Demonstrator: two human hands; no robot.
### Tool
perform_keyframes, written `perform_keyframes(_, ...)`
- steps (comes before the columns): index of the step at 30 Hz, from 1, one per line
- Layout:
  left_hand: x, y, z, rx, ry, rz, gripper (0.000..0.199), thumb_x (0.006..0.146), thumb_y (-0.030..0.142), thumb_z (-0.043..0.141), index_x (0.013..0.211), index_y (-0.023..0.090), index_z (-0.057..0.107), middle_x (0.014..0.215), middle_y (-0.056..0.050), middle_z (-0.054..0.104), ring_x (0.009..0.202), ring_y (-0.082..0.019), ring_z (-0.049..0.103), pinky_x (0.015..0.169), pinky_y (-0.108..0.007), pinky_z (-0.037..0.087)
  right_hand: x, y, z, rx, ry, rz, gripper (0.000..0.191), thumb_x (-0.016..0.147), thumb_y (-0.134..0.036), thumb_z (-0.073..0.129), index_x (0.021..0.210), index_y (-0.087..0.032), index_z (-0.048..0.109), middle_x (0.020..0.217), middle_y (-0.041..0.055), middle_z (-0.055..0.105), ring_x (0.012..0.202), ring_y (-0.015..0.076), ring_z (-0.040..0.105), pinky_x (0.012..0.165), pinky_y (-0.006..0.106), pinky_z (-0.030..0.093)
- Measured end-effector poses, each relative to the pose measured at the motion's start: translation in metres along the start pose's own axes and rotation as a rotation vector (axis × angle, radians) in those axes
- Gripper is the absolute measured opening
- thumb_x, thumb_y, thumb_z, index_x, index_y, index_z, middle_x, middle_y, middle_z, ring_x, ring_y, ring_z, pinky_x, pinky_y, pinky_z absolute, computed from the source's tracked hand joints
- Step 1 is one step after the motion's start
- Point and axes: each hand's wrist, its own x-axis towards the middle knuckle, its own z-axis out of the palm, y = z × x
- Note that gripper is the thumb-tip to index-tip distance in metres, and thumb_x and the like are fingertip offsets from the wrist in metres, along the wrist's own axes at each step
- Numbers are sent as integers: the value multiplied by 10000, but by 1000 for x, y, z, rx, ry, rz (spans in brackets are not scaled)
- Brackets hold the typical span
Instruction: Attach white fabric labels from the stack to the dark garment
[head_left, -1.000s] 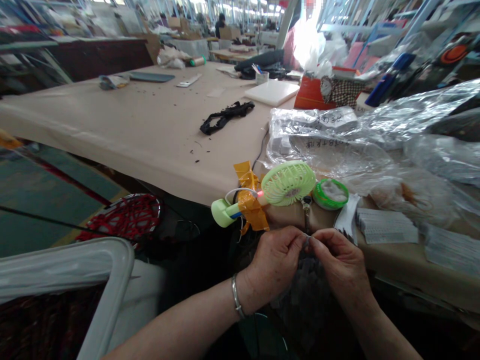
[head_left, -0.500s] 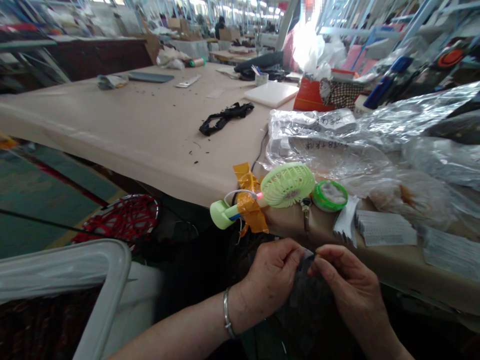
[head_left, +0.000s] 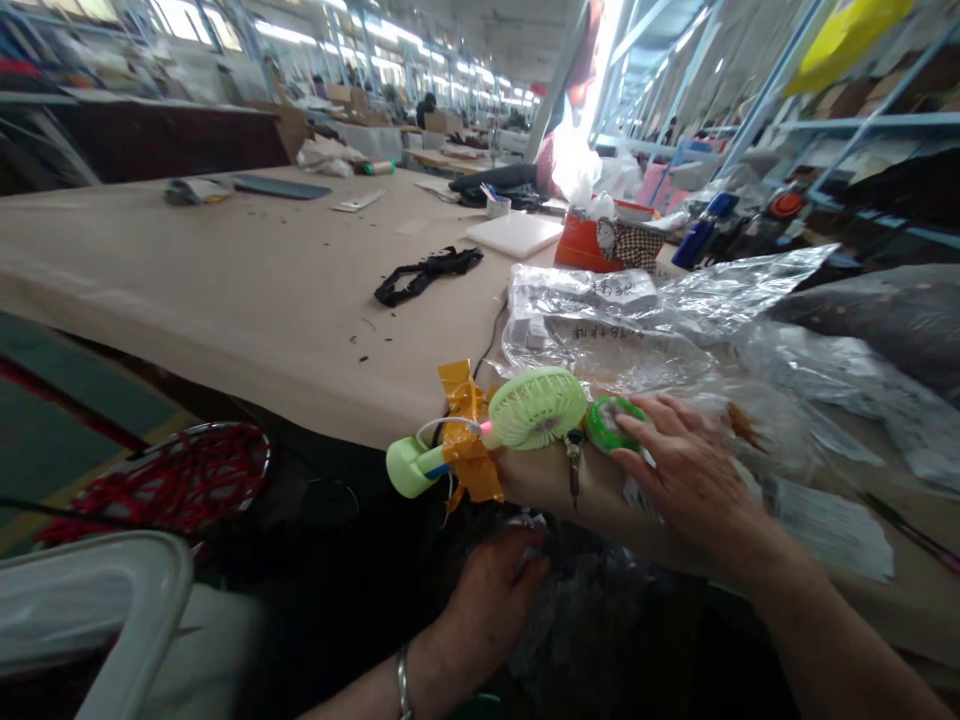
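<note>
My right hand [head_left: 686, 470] reaches over the table's front edge with its fingers stretched out. Its fingertips are at a round green dish [head_left: 616, 424] with white stuff inside, partly hidden by the hand. Below the edge, my left hand [head_left: 495, 580] is closed, fingers curled in. A small whitish scrap [head_left: 529, 521] shows by its fingertips; what the hand grips is unclear. Dark, filmy material [head_left: 592, 610] lies beneath it. Printed white labels [head_left: 829, 530] sit by my right wrist, and others are half covered by the hand.
A light green fan [head_left: 538, 408] is taped to the table edge beside a small metal-tipped tool [head_left: 574, 468]. Clear plastic bags [head_left: 600, 320] cover the right side. A black fabric strip [head_left: 427, 275] lies on the table [head_left: 285, 290]. At lower left stands a white bin [head_left: 169, 570].
My hands have separated. The right hand has moved up and right to the green dish, its fingers unfolding; the left has dropped lower and left. The camera view has shifted too.
</note>
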Motion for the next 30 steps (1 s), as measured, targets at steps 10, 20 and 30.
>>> perform_keyframes(10, -9, 6, 8, -11, -108, -63, 217, 797, 197, 499, 844, 150, 706, 815, -64, 700, 792, -196, 628, 736, -277, 436, -80, 5, 3, 205, 321, 76, 96, 874, -247, 591, 941, -188, 627, 1030, 89, 659, 1056, 256, 589, 925, 440, 479)
perform_keyframes(20, -12, 21, 25, -181, -195, -68, 190, 786, 204, 513, 788, 151, 695, 749, -37, 668, 747, -168, 593, 710, -262, 416, -101, -3, 19, 15, 337, -18, 198, 828, -131, 657, 1005, -215, 679, 1057, 57, 716, 1127, 268, 574, 1033, 518, 380)
perform_keyframes(30, 5, 74, 55, -1237, -399, -452, 298, 781, 386, 671, 867, 103, 630, 760, -47, 624, 610, -99, 576, 596, -215, 459, -132, -44, -7, 287, 273, -145, 171, 839, -69, 594, 932, -183, 680, 977, 59, 713, 1095, 226, 578, 1016, 448, 405)
